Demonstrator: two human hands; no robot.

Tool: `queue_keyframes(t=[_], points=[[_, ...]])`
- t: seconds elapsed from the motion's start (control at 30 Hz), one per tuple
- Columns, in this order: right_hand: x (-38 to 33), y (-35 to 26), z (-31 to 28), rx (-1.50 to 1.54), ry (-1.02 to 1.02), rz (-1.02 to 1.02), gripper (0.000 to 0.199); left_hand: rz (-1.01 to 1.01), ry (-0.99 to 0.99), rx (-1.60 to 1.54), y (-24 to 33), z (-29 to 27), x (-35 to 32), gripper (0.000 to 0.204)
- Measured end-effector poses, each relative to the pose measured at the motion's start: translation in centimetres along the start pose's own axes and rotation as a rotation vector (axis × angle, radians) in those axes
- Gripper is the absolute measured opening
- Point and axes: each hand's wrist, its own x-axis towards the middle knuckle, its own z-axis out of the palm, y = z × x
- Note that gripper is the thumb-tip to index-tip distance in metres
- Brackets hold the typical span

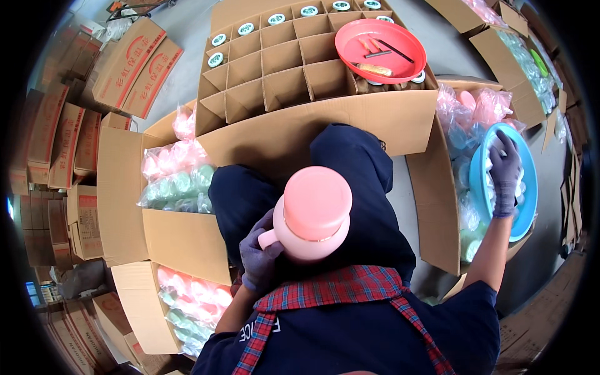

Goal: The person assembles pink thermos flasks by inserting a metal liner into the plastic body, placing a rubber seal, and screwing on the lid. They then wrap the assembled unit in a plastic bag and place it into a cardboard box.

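Observation:
A pink vacuum jug (pixel 312 236) with a round pink lid stands over my lap. My left hand (pixel 257 255), in a grey-purple glove, is closed around its side handle. Off to the right, my right hand (pixel 505 165), gloved alike, reaches into a blue basin (pixel 527 209). Its fingers look stretched out among small white pieces (pixel 520 186) there, and the fingertips are partly hidden.
Ahead is a carton (pixel 319 119) with cardboard dividers, several green-and-white tops in its cells, and a red tray (pixel 382 32) of pen-like tools on its right corner. Open boxes of bagged pink and green parts (pixel 178 165) flank me. Stacked cartons (pixel 128 69) stand left.

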Motion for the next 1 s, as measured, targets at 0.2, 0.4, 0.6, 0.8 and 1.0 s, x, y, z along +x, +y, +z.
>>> queue_keyframes(t=[0.2, 0.4, 0.6, 0.8, 1.0], points=[[-3.2, -12.2, 3.2, 0.787, -0.360, -0.159, 0.038, 0.508, -0.090, 0.518, 4.6, -0.4, 2.1, 0.077], [-4.6, -13.8, 2.5, 0.913, -0.521, -0.060, 0.039, 0.664, -0.710, 0.927, 14.6, 4.5, 11.4, 0.086], [-9.6, -19.8, 5.4, 1.192, -0.779, -0.320, 0.040, 0.262, -1.088, 1.397, 19.2, 5.8, 16.1, 0.075], [-13.7, -21.0, 9.4, 1.472, -0.857, -0.219, 0.042, 0.155, -1.330, 1.733, 20.4, 5.7, 18.8, 0.059], [-13.5, -19.6, 10.2, 1.466, -0.928, -0.085, 0.047, 0.392, -1.108, 1.107, 20.7, 3.8, 16.9, 0.075]])
